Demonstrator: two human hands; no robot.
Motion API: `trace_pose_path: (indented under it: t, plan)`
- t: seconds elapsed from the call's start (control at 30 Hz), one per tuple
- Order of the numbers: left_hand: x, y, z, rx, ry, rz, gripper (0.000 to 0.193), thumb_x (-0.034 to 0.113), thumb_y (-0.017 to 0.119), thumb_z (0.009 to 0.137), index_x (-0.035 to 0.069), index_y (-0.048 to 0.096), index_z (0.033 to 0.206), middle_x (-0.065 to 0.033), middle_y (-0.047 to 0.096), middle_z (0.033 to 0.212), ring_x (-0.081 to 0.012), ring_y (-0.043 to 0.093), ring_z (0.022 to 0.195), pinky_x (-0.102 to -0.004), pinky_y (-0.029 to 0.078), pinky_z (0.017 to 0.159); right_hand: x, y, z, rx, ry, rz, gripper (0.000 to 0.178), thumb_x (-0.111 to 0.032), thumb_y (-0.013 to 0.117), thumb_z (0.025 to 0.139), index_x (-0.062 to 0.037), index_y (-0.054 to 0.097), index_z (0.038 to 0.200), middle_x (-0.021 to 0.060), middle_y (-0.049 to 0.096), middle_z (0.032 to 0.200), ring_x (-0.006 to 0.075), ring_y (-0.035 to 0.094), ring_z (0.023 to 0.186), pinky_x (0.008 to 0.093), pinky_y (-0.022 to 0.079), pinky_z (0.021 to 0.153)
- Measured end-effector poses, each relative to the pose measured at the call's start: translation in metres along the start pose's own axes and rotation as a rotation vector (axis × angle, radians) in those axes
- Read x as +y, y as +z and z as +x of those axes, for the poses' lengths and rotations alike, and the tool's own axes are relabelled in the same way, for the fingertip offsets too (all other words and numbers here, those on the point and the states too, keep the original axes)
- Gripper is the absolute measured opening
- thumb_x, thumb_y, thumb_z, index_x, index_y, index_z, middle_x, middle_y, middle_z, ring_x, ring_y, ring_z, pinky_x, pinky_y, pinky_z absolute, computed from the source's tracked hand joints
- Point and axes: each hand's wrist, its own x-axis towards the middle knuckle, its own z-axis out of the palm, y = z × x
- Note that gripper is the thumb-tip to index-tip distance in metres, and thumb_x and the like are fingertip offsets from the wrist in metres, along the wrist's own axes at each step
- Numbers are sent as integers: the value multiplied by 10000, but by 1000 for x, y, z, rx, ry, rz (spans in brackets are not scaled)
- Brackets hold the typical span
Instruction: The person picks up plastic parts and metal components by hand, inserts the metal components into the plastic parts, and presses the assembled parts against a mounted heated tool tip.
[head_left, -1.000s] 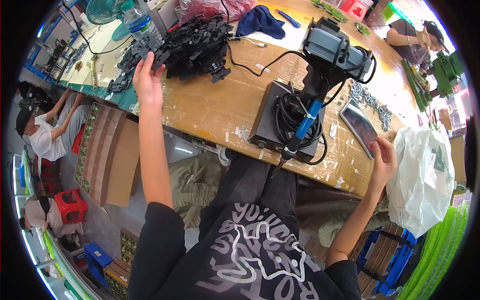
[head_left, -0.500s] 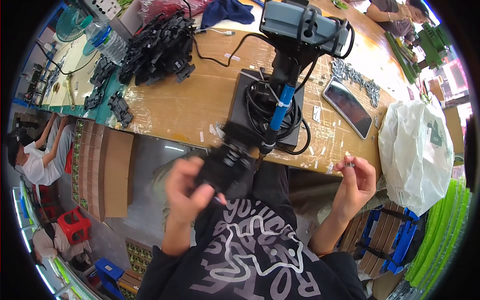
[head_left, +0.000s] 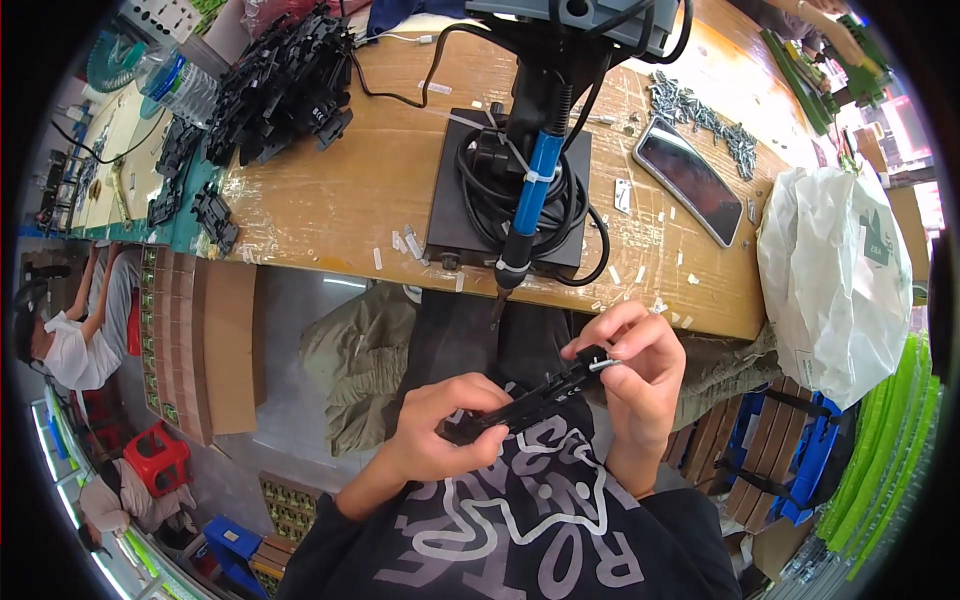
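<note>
My left hand (head_left: 452, 428) is closed round one end of a long black plastic part (head_left: 545, 398), held tilted above my lap with its right end higher. At that raised end, my right hand (head_left: 640, 372) pinches a small silver metal pin (head_left: 604, 365) against the part; whether it is a screw, I cannot tell. Above my hands, a blue-handled electric screwdriver or soldering tool (head_left: 540, 185) hangs tip down from a black stand. Behind it, a grey-blue unit (head_left: 580, 15) is cut off by the upper edge.
Black plastic parts (head_left: 280, 90) are heaped on the bench's left. Small silver metal pieces (head_left: 690, 110) lie scattered near a phone (head_left: 690, 180). A white plastic bag (head_left: 835, 270) hangs at the bench's right edge. A co-worker (head_left: 75, 330) sits at far left, near a red stool (head_left: 155, 455).
My left hand has brought the black part right and turned it edge-on. My right hand has moved left with the small metal pin to the part's end. The view has shifted slightly.
</note>
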Motion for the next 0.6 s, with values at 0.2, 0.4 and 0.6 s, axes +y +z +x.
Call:
trace_pose_path:
  t: [0.2, 0.4, 0.6]
  plan:
    - [-1, -1, -1, -13, 36, 99, 195, -39, 620, 613, -14, 528, 783, -120, 591, 716, -167, 567, 586, -232, 451, 534, 4, -6, -5, -5, 86, 61, 173, 107, 582, 701, 10, 504, 821, 144, 512, 904, 165, 522, 827, 263, 439, 731]
    - [-3, 1, -1, -35, 25, 130, 190, -33, 619, 614, -8, 530, 779, -109, 586, 707, -174, 561, 581, -242, 453, 539, 7, -11, -9, 17, 104, 49, 181, 119, 577, 694, 6, 499, 813, 136, 507, 889, 152, 512, 793, 249, 430, 706]
    - [-6, 0, -2, -40, 59, 176, 187, -33, 620, 608, -4, 535, 772, -100, 583, 698, -188, 562, 578, -251, 457, 544, 5, -13, -8, 6, 134, -4, 170, 134, 566, 682, 0, 492, 756, 132, 509, 879, 142, 509, 785, 248, 424, 707]
